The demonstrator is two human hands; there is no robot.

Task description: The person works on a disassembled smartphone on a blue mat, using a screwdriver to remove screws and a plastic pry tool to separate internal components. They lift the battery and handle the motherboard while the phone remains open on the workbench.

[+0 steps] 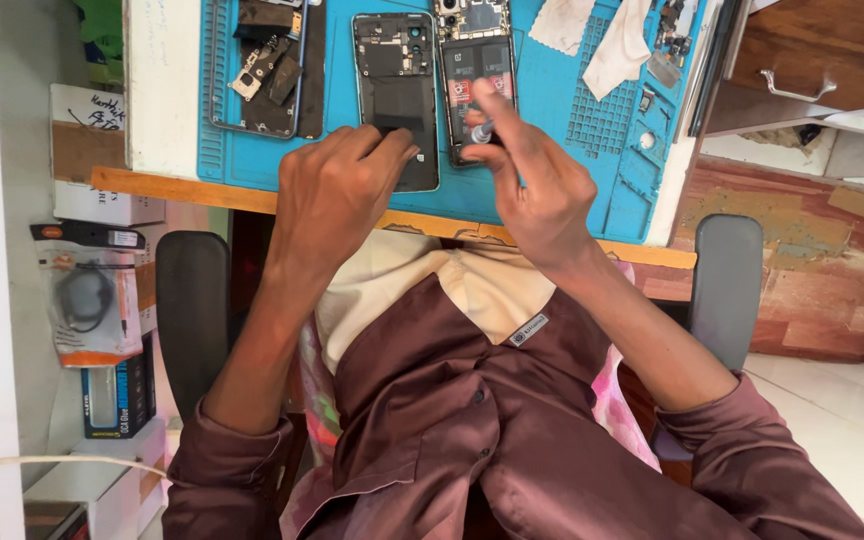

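- A blue mat (542, 100) covered a white desk (162, 90), and everything below is placed relative to that mat.
- The person sat just below the mat's near edge in a brown shirt (472, 420) with a cream cloth beneath it, both forearms reaching up onto the mat.
- A black chair (192, 310) showed on either side of the person, below the mat.
- Boxes and a packaged cable (87, 300) were stacked on the floor well to the left of the mat.
- A wooden drawer (812, 60) with metal handles stood just off the mat's right edge.
- The left hand (337, 195) lay at the mat's lower middle, fingers curled loosely and pressing on the bottom end of a dark frame (397, 90); it gripped nothing that could be seen.
- The right hand (542, 190) was just right of it on the mat, thumb and fingers pinched closed on a small tool (480, 132) with a silvery tip.
- The tool touched an opened phone (477, 85), which lay on the mat's upper middle, just beside the frame, its inner parts and a red-marked battery showing.
- A third phone shell (267, 70) with loose parts lay on the mat's left part.
- Two white cloths (602, 40) lay on the mat's upper right.
- Small metal parts (664, 60) lay near the mat's right edge, too small to identify.
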